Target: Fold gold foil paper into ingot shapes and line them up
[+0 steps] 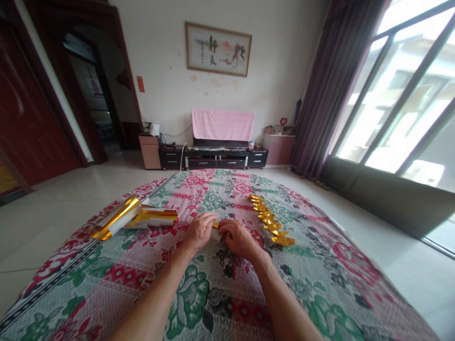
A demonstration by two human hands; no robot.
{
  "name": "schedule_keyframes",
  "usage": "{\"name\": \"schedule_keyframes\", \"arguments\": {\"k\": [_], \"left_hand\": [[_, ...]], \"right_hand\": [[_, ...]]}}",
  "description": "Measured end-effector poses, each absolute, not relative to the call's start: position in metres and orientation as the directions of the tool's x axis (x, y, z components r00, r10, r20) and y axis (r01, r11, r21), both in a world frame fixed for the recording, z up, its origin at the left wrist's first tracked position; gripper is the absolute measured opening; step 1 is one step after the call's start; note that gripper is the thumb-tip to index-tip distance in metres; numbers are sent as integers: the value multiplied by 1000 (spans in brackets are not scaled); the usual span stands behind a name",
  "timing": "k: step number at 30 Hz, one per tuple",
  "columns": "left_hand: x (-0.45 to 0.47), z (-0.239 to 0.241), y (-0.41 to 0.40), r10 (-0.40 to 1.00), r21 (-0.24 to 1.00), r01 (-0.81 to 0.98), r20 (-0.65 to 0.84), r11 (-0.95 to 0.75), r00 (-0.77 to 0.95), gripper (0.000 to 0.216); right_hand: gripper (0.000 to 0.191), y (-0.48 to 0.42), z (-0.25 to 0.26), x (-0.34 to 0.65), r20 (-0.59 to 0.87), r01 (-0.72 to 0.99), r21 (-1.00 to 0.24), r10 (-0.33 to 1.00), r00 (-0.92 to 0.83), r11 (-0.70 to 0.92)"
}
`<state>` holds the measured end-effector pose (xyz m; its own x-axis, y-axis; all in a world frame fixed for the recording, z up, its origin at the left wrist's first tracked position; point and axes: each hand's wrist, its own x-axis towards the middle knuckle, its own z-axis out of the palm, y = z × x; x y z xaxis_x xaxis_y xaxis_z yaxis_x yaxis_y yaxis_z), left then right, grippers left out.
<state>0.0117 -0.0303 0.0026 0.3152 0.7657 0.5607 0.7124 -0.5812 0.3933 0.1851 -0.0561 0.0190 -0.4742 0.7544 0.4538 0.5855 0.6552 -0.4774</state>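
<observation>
We are looking at a flowery cloth [188,293], and near the middle of the frame our two hands are meeting around a small paper [215,225], which is showing a bit of gold. Our left hand [201,230] is pinching it from the left, with its fingers close together. Our right hand [237,236] is curling narrow and holding the other side, but it is hiding some fingertips, so we cannot tell just how they are gripping. Right of the middle, a row of gold shapes [268,218] is lying on the cloth. Left of the middle, big gold sheets [152,218] are curling up, one next to the other. We are thinking the small paper could be getting a crooked crease if one hand is pressing harder, or a rip if both hands are pulling apart, since it is looking thin. If our right hand is swinging out sideways, it could be bumping the gold shapes and squashing them. A tug on the cloth could be messing up their row, too.
</observation>
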Motion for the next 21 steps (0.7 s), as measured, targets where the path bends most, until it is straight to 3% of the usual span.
{"name": "schedule_keyframes", "arguments": {"k": [5, 12, 21], "left_hand": [[13, 1, -30, 759, 401, 663, 494, -632, 424, 34], [14, 14, -42, 774, 398, 688, 491, -607, 399, 22], [14, 17, -46, 791, 418, 692, 474, -588, 386, 18]], "right_hand": [[36, -56, 18, 185, 453, 558, -497, 747, -486, 665], [36, -53, 12, 189, 513, 600, -545, 799, -314, 586], [33, -52, 9, 190, 528, 618, -567, 816, -234, 544]]}}
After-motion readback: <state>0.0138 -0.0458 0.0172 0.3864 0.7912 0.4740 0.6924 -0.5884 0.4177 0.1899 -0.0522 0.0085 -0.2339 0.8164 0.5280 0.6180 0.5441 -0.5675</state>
